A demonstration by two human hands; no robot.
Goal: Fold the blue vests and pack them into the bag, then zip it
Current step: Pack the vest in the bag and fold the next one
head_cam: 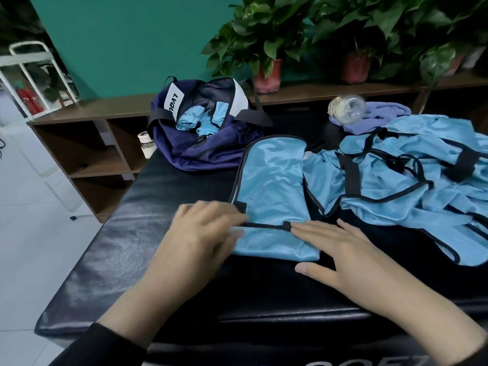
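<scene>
Folded vest (272, 196) lies long axis near-to-far on worktop (148, 233); left hand (203, 233) blurred, fingers curled on near-left edge; right hand (335, 249) spread flat at near-right corner.

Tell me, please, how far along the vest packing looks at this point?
Done: some folded vests already sit in the open navy bag. In hand: the left hand and right hand lie on a half-folded vest. Left: the heap of unfolded vests, then zipping.
</scene>
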